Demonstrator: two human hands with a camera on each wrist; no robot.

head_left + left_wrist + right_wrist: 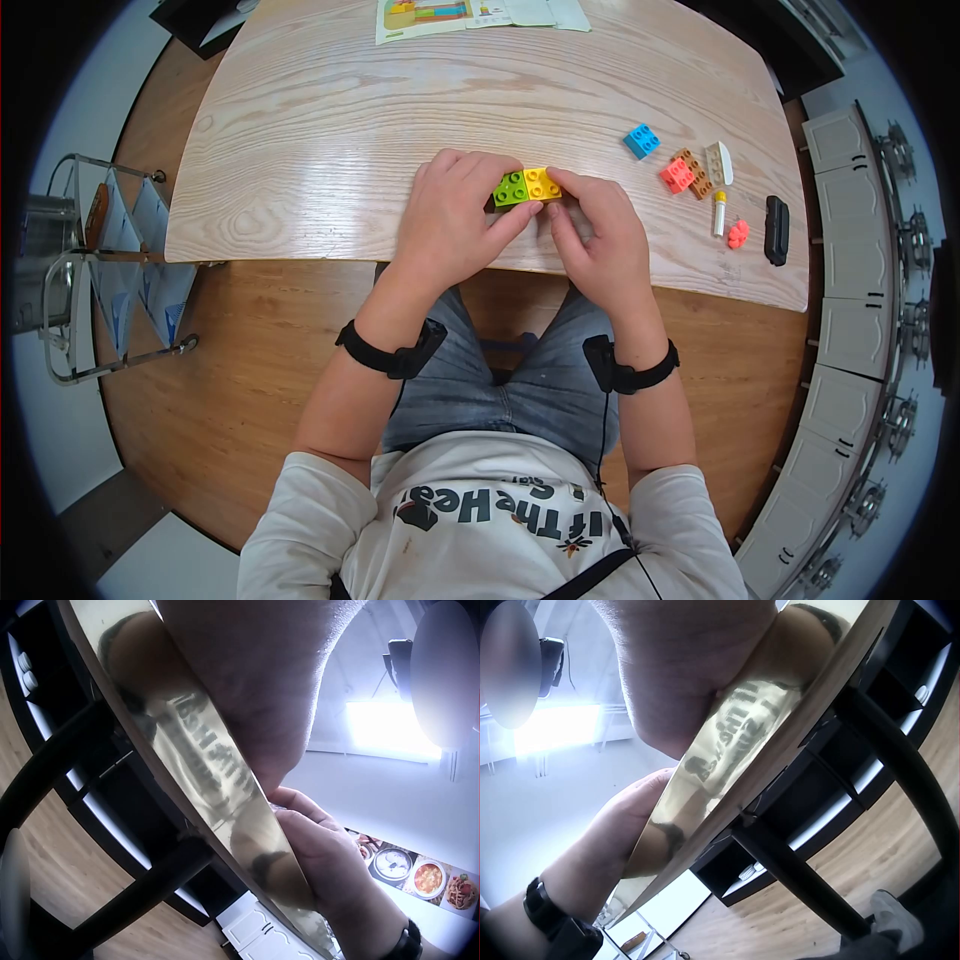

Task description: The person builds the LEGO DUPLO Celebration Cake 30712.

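Close to the table's near edge in the head view, a lime green toy brick point(510, 188) and a yellow toy brick point(542, 184) sit side by side, studs up, with their sides meeting. My left hand point(450, 215) grips the green brick from the left, thumb along its near side. From the right, my right hand point(605, 235) holds the yellow brick between thumb and fingers. Both thumb tips come close together at the near side of the bricks. In the wrist views the hands hide nearly all of the bricks.
Right of the hands lie a blue brick point(642, 141), a coral brick point(677, 176), a brown brick point(697, 172), a white curved piece point(718, 164), a white stick with yellow top point(719, 214), a coral knobbly piece point(738, 234) and a black case point(776, 230). Printed sheets point(430, 28) lie at the far edge.
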